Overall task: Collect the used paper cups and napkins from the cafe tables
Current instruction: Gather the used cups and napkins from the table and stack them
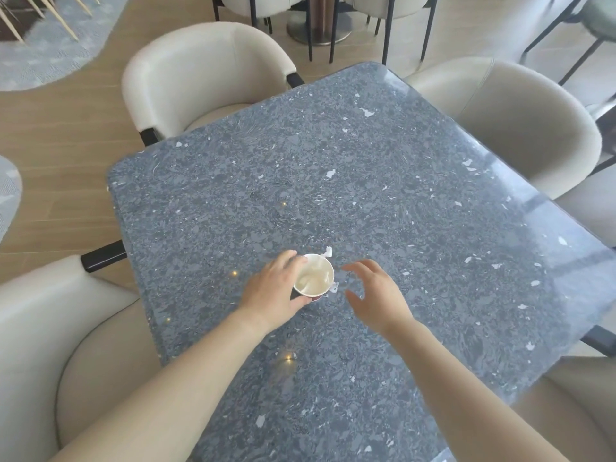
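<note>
A paper cup [315,276] with a white inside and a dark outer wall stands on the blue-grey speckled table [366,168]. Crumpled white napkin [311,278] fills the cup. My left hand [271,290] is wrapped around the cup's left side, thumb at the front and fingers at the back rim. My right hand [375,293] hovers just right of the cup, fingers spread and curved, holding nothing and not touching the cup.
Cream armchairs stand around the table: one at the far left [200,78], one at the far right [506,125], one at the near left [50,345]. Another table's metal base [320,26] and dark chair legs lie beyond. Wooden floor is on the left.
</note>
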`<state>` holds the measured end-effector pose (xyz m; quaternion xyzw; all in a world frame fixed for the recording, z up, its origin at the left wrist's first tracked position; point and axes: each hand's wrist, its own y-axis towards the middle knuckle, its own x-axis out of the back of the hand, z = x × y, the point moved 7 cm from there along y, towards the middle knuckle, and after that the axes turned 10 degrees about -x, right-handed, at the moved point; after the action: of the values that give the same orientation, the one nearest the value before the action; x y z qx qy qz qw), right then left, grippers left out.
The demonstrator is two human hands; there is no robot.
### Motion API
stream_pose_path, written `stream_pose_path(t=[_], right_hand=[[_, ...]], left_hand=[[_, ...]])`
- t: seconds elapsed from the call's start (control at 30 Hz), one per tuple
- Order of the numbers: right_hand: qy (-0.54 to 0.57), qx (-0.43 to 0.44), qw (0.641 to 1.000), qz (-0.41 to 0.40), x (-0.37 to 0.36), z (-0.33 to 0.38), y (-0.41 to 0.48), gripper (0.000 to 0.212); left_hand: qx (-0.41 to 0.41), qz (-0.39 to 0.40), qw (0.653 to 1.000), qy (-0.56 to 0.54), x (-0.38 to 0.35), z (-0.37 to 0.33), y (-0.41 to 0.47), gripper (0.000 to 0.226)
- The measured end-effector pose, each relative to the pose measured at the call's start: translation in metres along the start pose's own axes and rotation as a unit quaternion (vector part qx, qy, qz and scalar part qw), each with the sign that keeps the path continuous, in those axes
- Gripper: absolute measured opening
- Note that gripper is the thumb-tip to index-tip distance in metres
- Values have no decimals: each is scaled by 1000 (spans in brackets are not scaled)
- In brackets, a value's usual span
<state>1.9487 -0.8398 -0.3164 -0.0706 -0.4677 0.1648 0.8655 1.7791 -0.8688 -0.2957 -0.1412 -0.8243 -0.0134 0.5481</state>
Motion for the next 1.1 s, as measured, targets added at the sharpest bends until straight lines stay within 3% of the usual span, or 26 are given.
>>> stream_pose_path(t=[0.17, 0.47, 0.77, 0.97, 1.1], right_hand=[[13, 25, 1000, 0, 8, 10, 11, 61], [28, 55, 995, 73, 1, 33, 29, 71], [78, 74, 994, -37, 10, 26, 3, 59], [19, 50, 999, 2, 1, 15, -2, 51], [30, 31, 999, -5, 0, 16, 0, 25]], left_hand=[[12, 3, 1000, -29, -5, 0, 7, 94], [0, -3, 1000, -25, -8, -3, 14, 84], [-13, -9, 1000, -4, -10, -5, 10, 82], [-15, -6, 1000, 12, -10, -6, 6, 83], [-12, -5, 1000, 3, -8, -4, 0, 80]])
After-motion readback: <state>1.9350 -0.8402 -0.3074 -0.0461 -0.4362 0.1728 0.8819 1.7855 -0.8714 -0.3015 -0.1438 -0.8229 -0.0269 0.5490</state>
